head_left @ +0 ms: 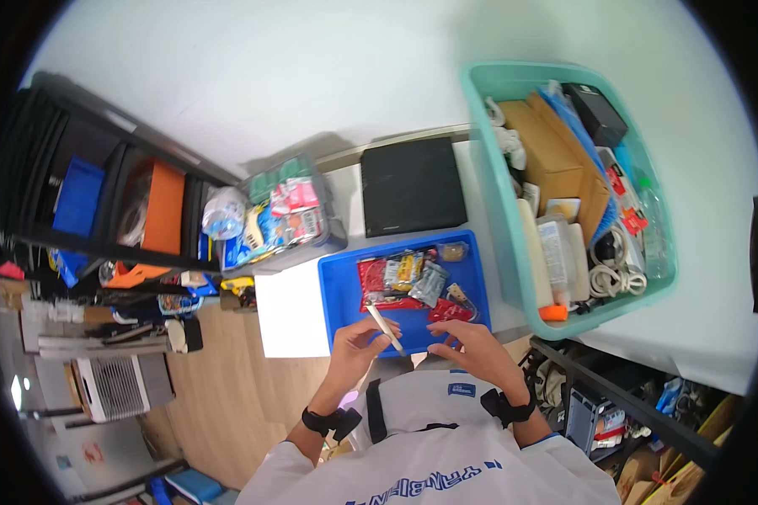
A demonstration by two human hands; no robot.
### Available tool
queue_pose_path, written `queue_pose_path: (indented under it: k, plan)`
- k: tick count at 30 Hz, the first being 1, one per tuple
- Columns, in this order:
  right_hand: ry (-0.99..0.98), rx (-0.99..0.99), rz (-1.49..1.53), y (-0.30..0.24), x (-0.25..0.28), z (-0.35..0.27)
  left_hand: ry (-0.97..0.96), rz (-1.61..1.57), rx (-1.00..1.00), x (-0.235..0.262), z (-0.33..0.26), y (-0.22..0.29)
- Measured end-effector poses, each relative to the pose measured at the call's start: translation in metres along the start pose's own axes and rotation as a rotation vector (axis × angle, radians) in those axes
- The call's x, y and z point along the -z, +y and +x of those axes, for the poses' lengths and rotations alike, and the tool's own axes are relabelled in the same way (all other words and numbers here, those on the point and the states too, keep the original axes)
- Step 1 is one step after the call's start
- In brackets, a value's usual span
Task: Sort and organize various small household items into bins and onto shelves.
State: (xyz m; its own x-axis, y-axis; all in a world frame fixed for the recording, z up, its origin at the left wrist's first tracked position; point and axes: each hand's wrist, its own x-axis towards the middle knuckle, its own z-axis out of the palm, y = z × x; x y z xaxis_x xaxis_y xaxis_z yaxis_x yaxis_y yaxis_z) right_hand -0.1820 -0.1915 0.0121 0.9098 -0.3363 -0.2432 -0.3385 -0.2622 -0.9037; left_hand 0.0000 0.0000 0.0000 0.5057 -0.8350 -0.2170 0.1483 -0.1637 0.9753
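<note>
Lower centre of the frame: left hand [355, 341], fingers pinched closed on a slim white stick-shaped object [386, 328], gripped near its lower end. Long axis slanting from upper left to lower right, upper tip over the near edge of the shallow blue plastic tray [338, 290] of small packets on the white worktop [290, 316]. Just right of the stick, not touching it: right hand [463, 341], fingers loosely curled, empty. Far right: large teal plastic bin [501, 210] of boxes and cables.
</note>
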Motion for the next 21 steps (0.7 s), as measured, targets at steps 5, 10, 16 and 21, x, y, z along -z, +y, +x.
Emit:
queue_pose_path:
  k: [5, 10, 16, 21]
  plan:
    - [-0.066, 0.219, 0.109, -0.019, -0.033, 0.029, 0.130, -0.317, -0.013, 0.005, -0.018, 0.007]
    - [-0.072, 0.178, 0.210, -0.049, -0.069, 0.046, 0.215, -0.356, -0.104, 0.042, -0.033, -0.003]
    - [0.039, 0.200, 0.183, -0.082, -0.105, 0.063, 0.151, -0.317, -0.112, 0.095, -0.038, 0.000]
    - [0.189, 0.082, 0.317, -0.086, -0.116, 0.071, 0.043, -0.108, 0.132, 0.124, -0.024, 0.026]
